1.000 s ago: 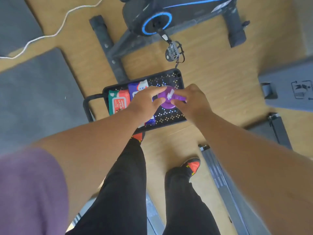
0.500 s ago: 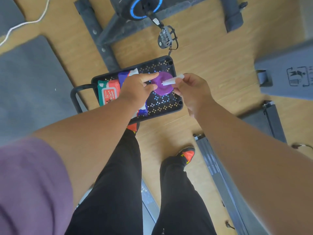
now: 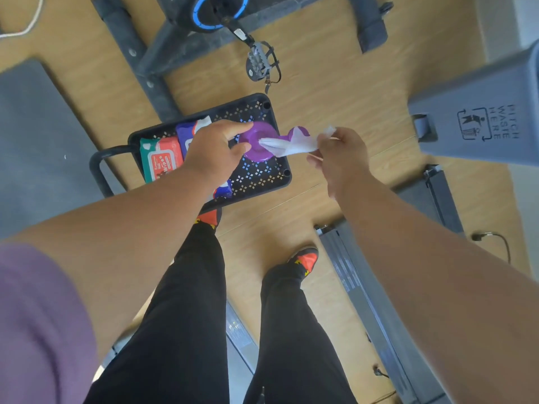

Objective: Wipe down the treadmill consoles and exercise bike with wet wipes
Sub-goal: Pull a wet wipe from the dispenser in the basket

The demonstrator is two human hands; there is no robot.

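In the head view, a purple wipe canister (image 3: pixel 256 141) is steadied by the left hand (image 3: pixel 214 150), fingers curled around it, while a white wet wipe (image 3: pixel 287 144) at its 3 o'clock is pinched by the right hand (image 3: pixel 339 158). The canister is held in a black perforated basket (image 3: pixel 256 179), with a red wipes pack (image 3: pixel 161 160) at 9 o'clock.

Exercise bike (image 3: pixel 215 21) cut by top edge — canister (image 3: pixel 258 141) body hidden.

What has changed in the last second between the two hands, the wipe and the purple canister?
The right hand, pinching the white wipe, has moved to the right, away from the purple canister, drawing the wipe out into a long strip; its end is still in the lid opening. The left hand still steadies the canister in the black cart tray. The wipe packs stayed put.
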